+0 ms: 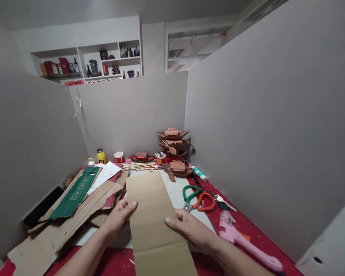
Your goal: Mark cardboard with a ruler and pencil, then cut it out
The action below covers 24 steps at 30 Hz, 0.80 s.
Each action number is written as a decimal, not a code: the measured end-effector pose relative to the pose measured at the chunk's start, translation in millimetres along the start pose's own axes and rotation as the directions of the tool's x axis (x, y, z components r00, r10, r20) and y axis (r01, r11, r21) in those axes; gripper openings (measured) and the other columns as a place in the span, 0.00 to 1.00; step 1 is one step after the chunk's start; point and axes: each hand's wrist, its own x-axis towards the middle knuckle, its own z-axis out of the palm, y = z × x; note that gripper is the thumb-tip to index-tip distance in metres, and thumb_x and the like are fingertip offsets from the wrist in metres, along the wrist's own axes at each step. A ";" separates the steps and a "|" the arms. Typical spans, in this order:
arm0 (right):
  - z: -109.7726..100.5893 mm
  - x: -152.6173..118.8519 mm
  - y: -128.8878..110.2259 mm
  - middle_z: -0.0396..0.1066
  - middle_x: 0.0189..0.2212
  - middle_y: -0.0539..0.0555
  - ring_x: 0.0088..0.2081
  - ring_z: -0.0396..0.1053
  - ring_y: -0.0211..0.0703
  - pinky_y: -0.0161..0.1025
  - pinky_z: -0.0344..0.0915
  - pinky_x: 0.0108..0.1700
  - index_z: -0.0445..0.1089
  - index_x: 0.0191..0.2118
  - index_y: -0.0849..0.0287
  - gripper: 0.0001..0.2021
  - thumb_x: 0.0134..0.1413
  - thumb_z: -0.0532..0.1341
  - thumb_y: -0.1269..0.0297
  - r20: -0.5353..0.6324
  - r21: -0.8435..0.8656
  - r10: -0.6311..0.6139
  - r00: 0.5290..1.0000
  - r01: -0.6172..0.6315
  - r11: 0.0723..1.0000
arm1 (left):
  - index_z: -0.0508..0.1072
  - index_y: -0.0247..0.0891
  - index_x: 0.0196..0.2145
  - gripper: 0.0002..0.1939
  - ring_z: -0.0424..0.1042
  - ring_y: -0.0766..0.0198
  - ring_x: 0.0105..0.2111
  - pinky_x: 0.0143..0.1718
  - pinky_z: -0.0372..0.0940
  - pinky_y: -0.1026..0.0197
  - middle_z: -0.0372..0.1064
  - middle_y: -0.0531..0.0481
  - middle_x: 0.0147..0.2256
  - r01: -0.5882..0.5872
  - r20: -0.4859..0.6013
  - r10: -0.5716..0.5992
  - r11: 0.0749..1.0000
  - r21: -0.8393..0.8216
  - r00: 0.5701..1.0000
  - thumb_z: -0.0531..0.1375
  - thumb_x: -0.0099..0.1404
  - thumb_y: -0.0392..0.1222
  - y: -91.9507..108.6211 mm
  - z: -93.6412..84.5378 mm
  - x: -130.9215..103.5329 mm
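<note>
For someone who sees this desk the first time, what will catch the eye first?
Probably the long cardboard strip, held at center between the left hand and right hand. Next, the small brown boats stacked at the back, then the green-and-orange-handled scissors on the right.

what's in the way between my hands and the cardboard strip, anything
Nothing visible: the left hand holds the strip by its left edge and the right hand by its right. The scissors lie beyond the right hand, not in between.
</note>
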 end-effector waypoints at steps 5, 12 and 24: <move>-6.2 1.5 -2.6 0.78 0.43 0.60 0.40 0.77 0.49 0.47 0.70 0.46 0.73 0.49 0.62 0.19 0.54 0.67 0.56 -0.160 0.062 -0.025 0.987 0.035 0.997 | 0.75 0.36 0.33 0.17 0.61 0.72 0.17 0.20 0.60 0.69 0.61 0.58 0.19 0.030 0.053 -0.033 0.997 0.066 0.998 0.68 0.57 0.54 0.8 -0.4 -2.0; -11.2 1.9 -12.0 0.78 0.44 0.57 0.43 0.77 0.48 0.45 0.71 0.49 0.74 0.46 0.60 0.19 0.49 0.70 0.56 -0.358 0.119 -0.061 0.932 0.111 0.987 | 0.77 0.32 0.34 0.19 0.59 0.75 0.21 0.21 0.53 0.72 0.66 0.54 0.25 0.066 0.116 -0.080 0.991 0.117 0.990 0.71 0.52 0.50 8.3 3.1 -9.6; -16.5 7.9 -5.3 0.80 0.35 0.51 0.33 0.78 0.44 0.39 0.75 0.38 0.73 0.48 0.54 0.18 0.52 0.68 0.56 -0.378 0.208 0.043 0.925 0.040 0.977 | 0.75 0.33 0.40 0.18 0.74 0.63 0.24 0.25 0.66 0.64 0.74 0.45 0.31 -0.040 -0.003 0.041 0.994 0.103 0.999 0.64 0.62 0.52 26.4 -4.1 -11.6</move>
